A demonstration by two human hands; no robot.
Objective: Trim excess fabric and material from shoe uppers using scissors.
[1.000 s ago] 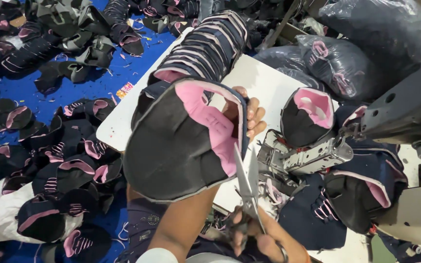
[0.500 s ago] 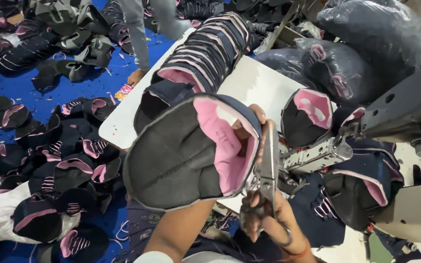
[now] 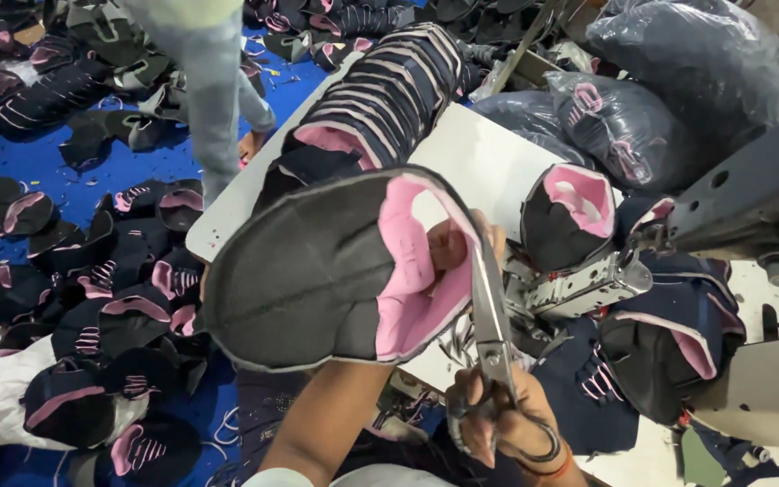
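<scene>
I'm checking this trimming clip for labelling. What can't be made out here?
Head view:
- Left hand: mostly hidden inside the grey-and-pink shoe upper.
- Scissors: whether the blades are cutting is unclear.
- Right hand: partly cut off by the bottom edge.
- Standing person: cut off by the top edge.

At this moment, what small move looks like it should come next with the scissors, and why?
Probably another short snip along the rim. The scissors in the right hand lie against the pink-lined edge of the dark shoe upper, which the left hand holds up from inside.
</scene>
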